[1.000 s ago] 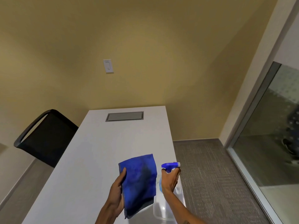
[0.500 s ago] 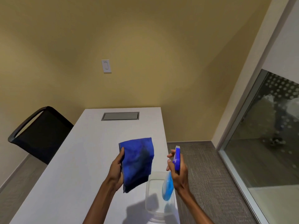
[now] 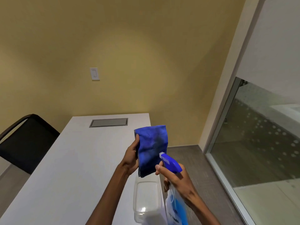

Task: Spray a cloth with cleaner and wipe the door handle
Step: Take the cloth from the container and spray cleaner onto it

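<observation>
My left hand (image 3: 131,157) holds a folded blue cloth (image 3: 151,147) upright above the white table (image 3: 68,168), thumb on its left edge. My right hand (image 3: 176,181) grips a spray bottle (image 3: 176,207) with a blue trigger head (image 3: 170,162) and blue liquid. The white nozzle points at the cloth's lower right and sits almost against it. No door handle is in view.
A clear plastic container (image 3: 146,198) stands on the table's right edge below the cloth. A black chair (image 3: 24,142) is at the left. A metal cable hatch (image 3: 108,122) is set in the far tabletop. A glass panel (image 3: 263,140) runs along the right, carpet below.
My right hand lifted the spray bottle out of the clear container and turned its nozzle toward the cloth. My left hand raised the cloth and brought it nearer the bottle.
</observation>
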`<state>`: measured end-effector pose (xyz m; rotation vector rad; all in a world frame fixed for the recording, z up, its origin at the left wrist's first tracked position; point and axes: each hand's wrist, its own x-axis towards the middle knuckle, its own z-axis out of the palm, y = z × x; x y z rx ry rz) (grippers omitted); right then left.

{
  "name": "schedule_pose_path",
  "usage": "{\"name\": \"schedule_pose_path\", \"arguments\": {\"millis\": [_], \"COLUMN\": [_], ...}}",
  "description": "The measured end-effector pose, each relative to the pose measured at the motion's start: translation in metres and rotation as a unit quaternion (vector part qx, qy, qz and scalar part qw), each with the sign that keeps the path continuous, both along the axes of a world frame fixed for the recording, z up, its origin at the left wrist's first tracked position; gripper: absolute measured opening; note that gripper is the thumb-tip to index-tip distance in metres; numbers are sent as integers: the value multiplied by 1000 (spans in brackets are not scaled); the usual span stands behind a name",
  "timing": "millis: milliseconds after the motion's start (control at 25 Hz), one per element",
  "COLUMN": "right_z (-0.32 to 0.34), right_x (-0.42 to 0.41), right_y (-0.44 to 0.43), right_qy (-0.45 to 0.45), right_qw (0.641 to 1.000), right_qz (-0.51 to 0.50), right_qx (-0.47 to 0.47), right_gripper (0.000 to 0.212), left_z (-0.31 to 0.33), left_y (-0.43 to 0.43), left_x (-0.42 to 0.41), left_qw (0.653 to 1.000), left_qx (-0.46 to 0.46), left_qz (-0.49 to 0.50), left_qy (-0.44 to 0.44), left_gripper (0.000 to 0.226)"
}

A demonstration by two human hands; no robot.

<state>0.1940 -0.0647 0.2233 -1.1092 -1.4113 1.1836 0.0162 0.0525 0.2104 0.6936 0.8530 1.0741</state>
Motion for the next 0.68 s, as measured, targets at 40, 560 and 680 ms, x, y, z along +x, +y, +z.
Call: {"name": "schedule_pose_path", "arguments": {"millis": [40, 560, 680], "right_z": [4, 43, 42], "right_x": [1, 26, 27], "right_y": [-4, -25, -31], "right_qy": [-3, 5, -15], "right_qw": [1000, 993, 989], "right_qz": [-7, -120, -145], "right_qx": [-4, 10, 18], "right_gripper": [29, 32, 31], "left_z": [3, 8, 7], "left_y": [-1, -21, -22], "left_x": [7, 45, 46], "left_qw": [1000, 992, 991], "left_qx": [5, 40, 46], "left_qz": [-9, -60, -66], "left_qy": [9, 103, 105], "left_gripper": [56, 68, 67]}}
